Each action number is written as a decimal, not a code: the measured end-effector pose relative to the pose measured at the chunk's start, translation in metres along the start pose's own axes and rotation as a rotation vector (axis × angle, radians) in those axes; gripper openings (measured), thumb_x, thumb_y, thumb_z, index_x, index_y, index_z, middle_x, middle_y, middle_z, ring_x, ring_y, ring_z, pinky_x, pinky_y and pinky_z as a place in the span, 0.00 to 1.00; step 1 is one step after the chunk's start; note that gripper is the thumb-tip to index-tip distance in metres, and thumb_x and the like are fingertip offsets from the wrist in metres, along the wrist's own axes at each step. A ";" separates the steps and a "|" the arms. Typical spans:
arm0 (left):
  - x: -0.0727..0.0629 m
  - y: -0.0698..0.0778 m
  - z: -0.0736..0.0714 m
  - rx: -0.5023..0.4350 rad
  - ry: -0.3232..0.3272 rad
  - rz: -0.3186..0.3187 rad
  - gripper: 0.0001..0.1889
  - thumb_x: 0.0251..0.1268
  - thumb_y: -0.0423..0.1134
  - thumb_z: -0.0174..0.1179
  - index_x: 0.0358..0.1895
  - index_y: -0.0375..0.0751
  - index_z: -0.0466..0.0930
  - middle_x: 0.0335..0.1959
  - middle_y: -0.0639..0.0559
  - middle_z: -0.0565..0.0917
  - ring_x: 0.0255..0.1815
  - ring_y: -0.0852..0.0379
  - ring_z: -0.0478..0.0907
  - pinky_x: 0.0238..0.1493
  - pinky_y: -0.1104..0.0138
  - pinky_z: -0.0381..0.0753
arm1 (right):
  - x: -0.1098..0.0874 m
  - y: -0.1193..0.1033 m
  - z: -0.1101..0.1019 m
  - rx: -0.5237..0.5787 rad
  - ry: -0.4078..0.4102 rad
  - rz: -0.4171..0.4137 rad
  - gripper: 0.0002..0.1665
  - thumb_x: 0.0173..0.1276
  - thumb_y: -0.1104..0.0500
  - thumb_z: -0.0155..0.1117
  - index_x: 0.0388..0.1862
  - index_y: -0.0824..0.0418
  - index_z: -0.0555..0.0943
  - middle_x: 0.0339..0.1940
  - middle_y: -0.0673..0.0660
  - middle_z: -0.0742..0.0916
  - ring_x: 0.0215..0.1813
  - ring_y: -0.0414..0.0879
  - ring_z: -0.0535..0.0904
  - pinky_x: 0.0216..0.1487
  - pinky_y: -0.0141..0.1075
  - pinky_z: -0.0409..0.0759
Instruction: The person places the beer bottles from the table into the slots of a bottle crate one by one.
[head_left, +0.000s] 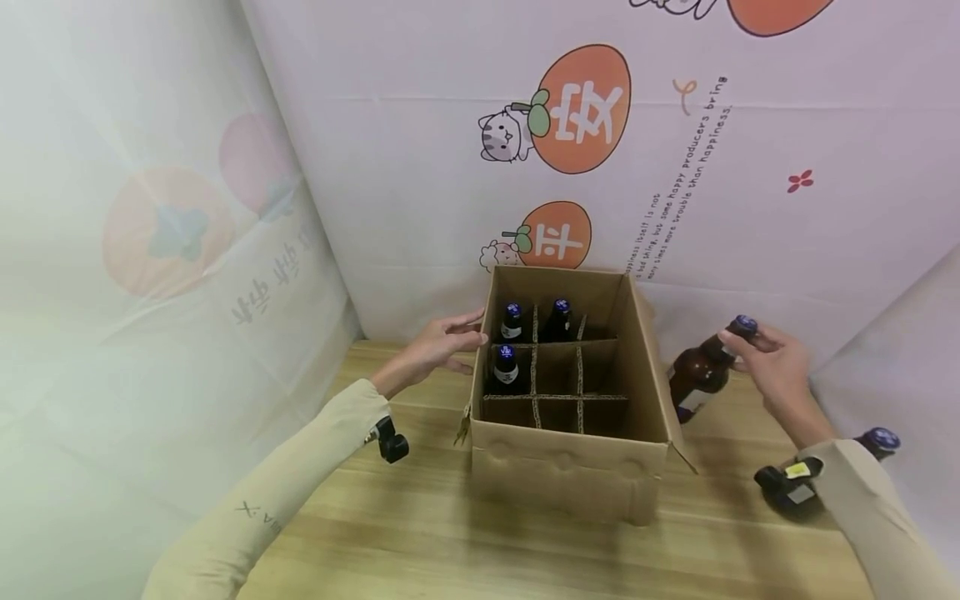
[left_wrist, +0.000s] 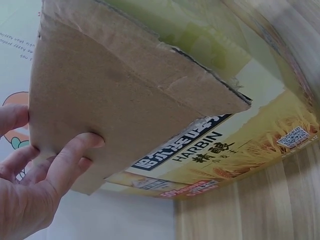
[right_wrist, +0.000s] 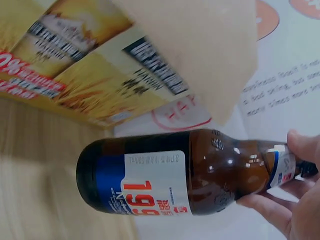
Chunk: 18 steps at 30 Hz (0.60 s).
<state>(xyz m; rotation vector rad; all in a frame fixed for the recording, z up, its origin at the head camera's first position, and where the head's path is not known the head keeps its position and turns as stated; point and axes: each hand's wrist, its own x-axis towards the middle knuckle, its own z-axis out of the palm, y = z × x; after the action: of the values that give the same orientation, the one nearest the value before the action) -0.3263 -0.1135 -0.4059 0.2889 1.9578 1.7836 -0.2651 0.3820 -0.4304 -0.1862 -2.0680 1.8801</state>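
A brown glass beer bottle [head_left: 699, 377] with a blue cap is held by the neck in my right hand [head_left: 780, 371]. It tilts beside the right wall of an open cardboard box [head_left: 566, 467], outside it. The right wrist view shows the bottle's blue-and-white label [right_wrist: 155, 182]. My left hand [head_left: 435, 350] touches the box's left side with fairly straight fingers, against the folded-down flap [left_wrist: 110, 80]. Inside the divided box stand three blue-capped bottles: one in the back left compartment [head_left: 512, 321], another beside it [head_left: 560, 321], and one in the middle left [head_left: 506, 371].
Another blue-capped bottle [head_left: 879, 442] stands on the wooden table [head_left: 390, 517] at the right, partly hidden by my right sleeve. Cardboard dividers [head_left: 557, 396] split the box into compartments. A printed white cloth [head_left: 420, 167] hangs behind the box.
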 end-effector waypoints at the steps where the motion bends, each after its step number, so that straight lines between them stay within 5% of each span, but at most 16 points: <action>1: 0.000 0.000 0.000 0.003 -0.001 -0.001 0.37 0.75 0.36 0.63 0.83 0.50 0.60 0.81 0.38 0.65 0.75 0.36 0.72 0.56 0.52 0.92 | 0.000 -0.004 0.001 0.037 0.011 -0.004 0.16 0.68 0.67 0.74 0.42 0.44 0.87 0.32 0.37 0.92 0.31 0.30 0.89 0.32 0.26 0.89; 10: 0.000 0.005 0.000 0.025 -0.009 0.003 0.37 0.75 0.36 0.63 0.83 0.50 0.60 0.83 0.40 0.62 0.75 0.36 0.72 0.55 0.53 0.92 | 0.001 -0.045 0.011 0.060 0.137 -0.036 0.15 0.63 0.66 0.78 0.40 0.45 0.88 0.30 0.37 0.92 0.31 0.30 0.89 0.30 0.25 0.88; 18: -0.004 0.006 0.000 0.028 -0.018 0.004 0.37 0.75 0.36 0.63 0.83 0.50 0.60 0.83 0.41 0.61 0.75 0.36 0.71 0.56 0.52 0.92 | 0.003 -0.074 0.018 0.062 0.144 -0.074 0.14 0.63 0.65 0.79 0.42 0.48 0.89 0.30 0.38 0.92 0.31 0.31 0.89 0.31 0.24 0.88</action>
<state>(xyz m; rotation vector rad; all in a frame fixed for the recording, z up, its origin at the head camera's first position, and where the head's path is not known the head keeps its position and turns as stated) -0.3241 -0.1147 -0.3994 0.3172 1.9721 1.7517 -0.2642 0.3572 -0.3588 -0.2199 -1.8936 1.8287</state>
